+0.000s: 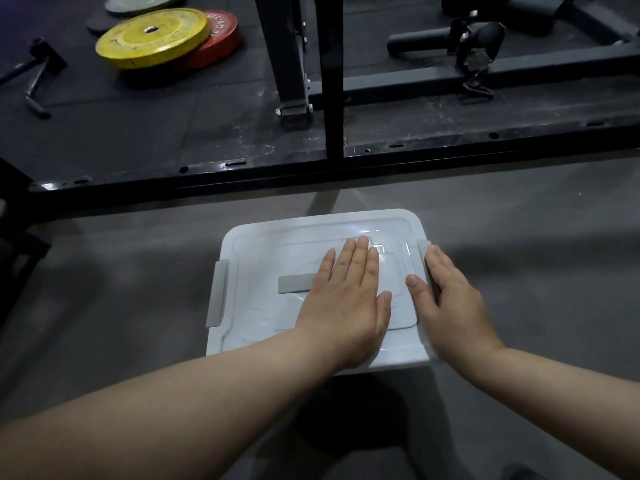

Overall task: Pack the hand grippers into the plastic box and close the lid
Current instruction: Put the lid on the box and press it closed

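while left hand [346,303] flattens lid [263,251], right hand [450,306] (seemingly) grips latch [423,247].

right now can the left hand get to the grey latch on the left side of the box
Probably yes. The left hand lies flat on the lid, and the left latch sits uncovered at the lid's edge, with nothing between them. The right hand is on the opposite latch.

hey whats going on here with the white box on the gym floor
A person is closing a white plastic box on the grey floor. The lid is already on. The left hand lies flat on top of it, pressing down, while the right hand wraps the grey latch on the right edge. The left latch is untouched. Nothing inside the box can be seen.
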Available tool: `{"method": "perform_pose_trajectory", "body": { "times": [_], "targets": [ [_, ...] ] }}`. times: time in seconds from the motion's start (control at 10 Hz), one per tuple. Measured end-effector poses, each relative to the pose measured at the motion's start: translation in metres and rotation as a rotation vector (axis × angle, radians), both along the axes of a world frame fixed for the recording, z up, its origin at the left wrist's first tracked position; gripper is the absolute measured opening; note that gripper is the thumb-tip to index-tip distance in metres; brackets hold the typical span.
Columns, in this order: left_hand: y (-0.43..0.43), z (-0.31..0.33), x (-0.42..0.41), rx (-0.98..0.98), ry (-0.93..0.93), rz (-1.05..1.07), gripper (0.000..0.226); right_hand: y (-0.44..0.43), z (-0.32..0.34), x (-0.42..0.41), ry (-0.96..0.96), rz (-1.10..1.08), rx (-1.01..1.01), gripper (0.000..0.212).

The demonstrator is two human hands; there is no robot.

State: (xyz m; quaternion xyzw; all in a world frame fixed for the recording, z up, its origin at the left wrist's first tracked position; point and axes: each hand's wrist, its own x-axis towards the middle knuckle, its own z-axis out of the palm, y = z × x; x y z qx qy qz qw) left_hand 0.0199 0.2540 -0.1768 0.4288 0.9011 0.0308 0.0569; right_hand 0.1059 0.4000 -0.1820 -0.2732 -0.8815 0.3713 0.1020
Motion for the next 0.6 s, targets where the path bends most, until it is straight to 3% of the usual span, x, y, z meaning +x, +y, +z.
{"method": "perform_pose_trajectory", "body": {
  "times": [0.2, 0.3, 0.4, 0.5, 0.6],
  "targets": [
    [-0.005, 0.006, 0.0, 0.016, 0.006, -0.018, 0.065, 0.001, 0.006, -0.002, -0.059, 0.101, 0.001, 0.062],
    [-0.02, 0.01, 0.002, -0.053, 0.026, -0.142, 0.068, 0.003, 0.01, 0.007, -0.159, 0.23, 0.119, 0.064],
    [-0.043, 0.035, 0.004, -0.255, -0.06, -0.398, 0.068, 0.002, 0.017, 0.028, -0.269, 0.389, 0.236, 0.063],
    [-0.084, 0.047, 0.015, -0.331, -0.222, -0.527, 0.071, 0.01, 0.012, 0.049, -0.258, 0.439, 0.241, 0.059],
    [-0.137, 0.043, 0.003, -0.342, 0.2, -0.537, 0.103, 0.022, 0.025, 0.071, -0.233, 0.521, 0.368, 0.052]
  ]
}}
